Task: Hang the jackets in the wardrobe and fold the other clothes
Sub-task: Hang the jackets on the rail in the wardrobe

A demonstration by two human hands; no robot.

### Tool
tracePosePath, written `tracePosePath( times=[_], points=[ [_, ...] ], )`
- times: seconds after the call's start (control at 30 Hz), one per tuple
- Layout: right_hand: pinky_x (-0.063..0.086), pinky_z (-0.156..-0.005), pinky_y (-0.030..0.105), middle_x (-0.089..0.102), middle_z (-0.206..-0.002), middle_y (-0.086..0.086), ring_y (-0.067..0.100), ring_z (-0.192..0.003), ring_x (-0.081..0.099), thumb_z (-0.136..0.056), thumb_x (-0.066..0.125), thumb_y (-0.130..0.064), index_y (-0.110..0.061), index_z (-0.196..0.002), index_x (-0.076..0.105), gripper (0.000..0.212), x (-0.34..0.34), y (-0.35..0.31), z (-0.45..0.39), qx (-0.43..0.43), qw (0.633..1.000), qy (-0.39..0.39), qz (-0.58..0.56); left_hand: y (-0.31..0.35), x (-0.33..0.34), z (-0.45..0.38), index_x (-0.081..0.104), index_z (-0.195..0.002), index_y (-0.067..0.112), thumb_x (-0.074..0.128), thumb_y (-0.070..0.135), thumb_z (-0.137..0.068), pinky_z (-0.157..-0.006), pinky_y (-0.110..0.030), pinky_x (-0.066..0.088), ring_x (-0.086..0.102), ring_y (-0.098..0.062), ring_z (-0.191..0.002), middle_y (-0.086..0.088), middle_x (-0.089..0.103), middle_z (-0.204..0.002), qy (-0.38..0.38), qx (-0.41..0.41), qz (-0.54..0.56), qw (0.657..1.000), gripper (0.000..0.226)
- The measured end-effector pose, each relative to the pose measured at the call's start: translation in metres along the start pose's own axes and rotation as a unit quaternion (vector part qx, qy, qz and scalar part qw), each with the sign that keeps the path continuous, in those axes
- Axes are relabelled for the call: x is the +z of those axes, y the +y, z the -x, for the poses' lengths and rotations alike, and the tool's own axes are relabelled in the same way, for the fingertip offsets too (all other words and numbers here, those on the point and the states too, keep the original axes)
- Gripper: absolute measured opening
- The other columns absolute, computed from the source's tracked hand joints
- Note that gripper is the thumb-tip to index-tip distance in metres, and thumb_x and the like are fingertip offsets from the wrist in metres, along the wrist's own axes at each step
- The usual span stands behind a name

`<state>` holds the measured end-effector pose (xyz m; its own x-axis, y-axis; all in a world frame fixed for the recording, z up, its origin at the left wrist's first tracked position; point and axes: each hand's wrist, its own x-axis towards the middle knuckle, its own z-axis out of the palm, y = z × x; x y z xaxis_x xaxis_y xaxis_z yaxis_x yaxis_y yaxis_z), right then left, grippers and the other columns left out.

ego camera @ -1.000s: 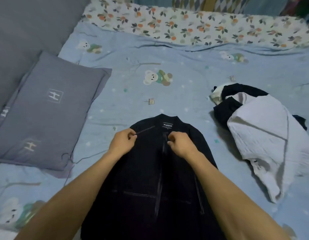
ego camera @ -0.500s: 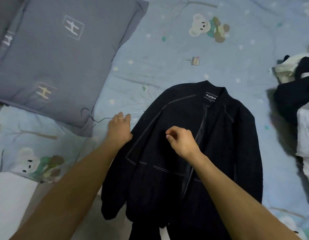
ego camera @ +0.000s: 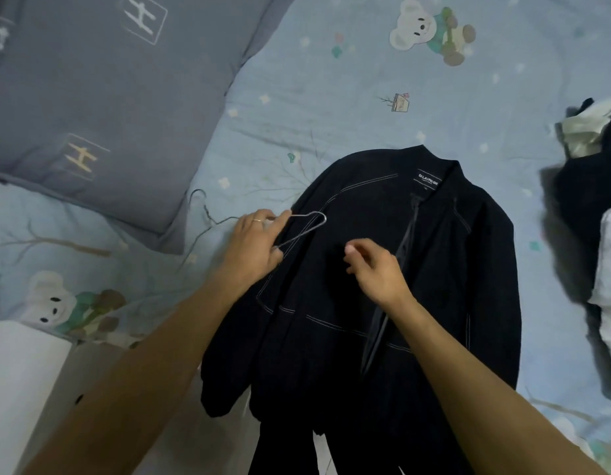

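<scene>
We held the wire hanger (ego camera: pixel 298 228) in our left hand (ego camera: pixel 254 246), fingers curled round it, over the black jacket (ego camera: pixel 382 286) lying at the bed's (ego camera: pixel 331 97) near edge; our right hand (ego camera: pixel 376 272) hovered loosely curled, holding nothing.

Both bare forearms extended toward twelve o'clock, left hand (ego camera: pixel 254 246) curled around a wire hanger (ego camera: pixel 305 226), right hand (ego camera: pixel 376 270) held loosely curled, nothing gripped
</scene>
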<state>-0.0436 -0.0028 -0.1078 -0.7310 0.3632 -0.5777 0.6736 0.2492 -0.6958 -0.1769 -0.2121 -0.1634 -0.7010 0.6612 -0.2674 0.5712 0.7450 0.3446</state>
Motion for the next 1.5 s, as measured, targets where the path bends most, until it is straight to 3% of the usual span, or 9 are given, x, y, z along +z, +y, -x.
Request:
tracePosePath(
  times=[0.23,0.43,0.6,0.83,0.97,1.07,1.17,1.33,1.5],
  points=[
    [0.057,-0.066,0.024,0.07,-0.082,0.011,0.014,-0.067,0.067,-0.101,0.052,-0.009,-0.008,-0.096,0.068,0.017,-0.05,0.008,0.023,0.053,0.983,0.03,-0.174,0.095,-0.023,-0.01,0.032,-0.153,0.026,0.069,0.025,-0.084,-0.12,-0.045,0.017,0.038,-0.024,-0.131,-0.007,0.046,-0.138,-0.042,0.203,-0.035,0.978,0.078],
    [0.057,-0.062,0.026,0.069,-0.076,0.012,0.017,-0.063,0.067,-0.1,0.055,-0.011,-0.003,-0.093,0.067,0.016,-0.094,0.058,0.014,0.154,0.936,0.088,-0.304,0.127,0.001,-0.058,0.023,-0.154,0.035,0.06,0.051,-0.09,-0.122,-0.049,0.008,0.033,-0.021,-0.136,-0.004,0.041,-0.141,-0.094,0.204,-0.105,0.969,0.076],
    [0.053,-0.078,0.031,0.069,-0.1,0.007,0.022,-0.091,0.066,-0.096,0.06,-0.031,-0.011,-0.105,0.066,0.023,-0.105,0.106,-0.028,0.162,0.971,0.169,-0.041,0.149,0.038,-0.114,0.021,-0.155,0.033,0.06,0.061,-0.086,-0.122,-0.051,0.006,0.028,-0.026,-0.14,-0.008,0.036,-0.144,-0.146,0.207,-0.216,0.943,0.084],
    [0.046,-0.076,0.037,0.057,-0.119,0.012,0.032,-0.107,0.059,-0.091,0.066,-0.035,-0.006,-0.12,0.054,0.043,-0.092,0.141,-0.075,0.15,0.956,0.118,0.224,0.158,0.083,-0.148,0.017,-0.155,0.034,0.061,0.063,-0.084,-0.119,-0.055,0.003,0.024,-0.029,-0.143,-0.013,0.032,-0.149,-0.178,0.185,-0.282,0.924,0.089],
    [0.05,-0.069,0.03,0.065,-0.095,0.01,0.029,-0.088,0.063,-0.093,0.058,-0.019,-0.009,-0.093,0.061,0.01,-0.102,0.159,-0.079,0.169,0.968,0.111,0.146,0.155,0.081,-0.151,0.017,-0.155,0.034,0.061,0.063,-0.083,-0.12,-0.054,0.005,0.024,-0.029,-0.142,-0.013,0.031,-0.147,-0.178,0.187,-0.283,0.924,0.089],
    [0.04,-0.049,0.018,0.052,-0.062,-0.005,0.014,-0.062,0.049,-0.095,0.054,-0.018,-0.016,-0.068,0.047,0.028,-0.113,0.164,-0.069,0.117,0.982,0.131,-0.074,0.17,0.081,-0.155,0.018,-0.156,0.033,0.063,0.061,-0.084,-0.121,-0.053,0.004,0.024,-0.028,-0.141,-0.013,0.032,-0.146,-0.165,0.2,-0.274,0.926,0.089],
    [0.036,-0.051,0.023,0.044,-0.052,-0.015,0.005,-0.052,0.041,-0.093,0.051,-0.02,-0.023,-0.062,0.042,0.033,-0.123,0.165,-0.05,0.115,0.954,0.169,-0.219,0.196,0.086,-0.168,0.018,-0.155,0.034,0.062,0.061,-0.084,-0.122,-0.051,0.004,0.023,-0.027,-0.142,-0.011,0.034,-0.146,-0.144,0.243,-0.267,0.921,0.088],
    [0.049,-0.06,0.026,0.065,-0.071,-0.011,0.007,-0.062,0.059,-0.097,0.048,-0.025,-0.022,-0.078,0.06,0.022,-0.147,0.17,-0.038,0.095,0.978,0.152,-0.105,0.207,0.086,-0.178,0.013,-0.157,0.028,0.07,0.066,-0.074,-0.121,-0.047,0.001,0.01,-0.032,-0.149,-0.015,0.016,-0.16,-0.127,0.266,-0.161,0.942,0.108],
    [0.055,-0.071,0.037,0.065,-0.088,-0.001,0.017,-0.077,0.063,-0.096,0.055,-0.024,-0.016,-0.098,0.062,0.011,-0.151,0.156,-0.055,0.046,0.989,0.134,0.037,0.17,0.075,-0.171,-0.003,-0.157,0.022,0.081,0.06,-0.065,-0.121,-0.054,0.007,0.006,-0.037,-0.149,-0.02,0.004,-0.161,-0.127,0.058,-0.17,0.975,0.13]
  ],
)
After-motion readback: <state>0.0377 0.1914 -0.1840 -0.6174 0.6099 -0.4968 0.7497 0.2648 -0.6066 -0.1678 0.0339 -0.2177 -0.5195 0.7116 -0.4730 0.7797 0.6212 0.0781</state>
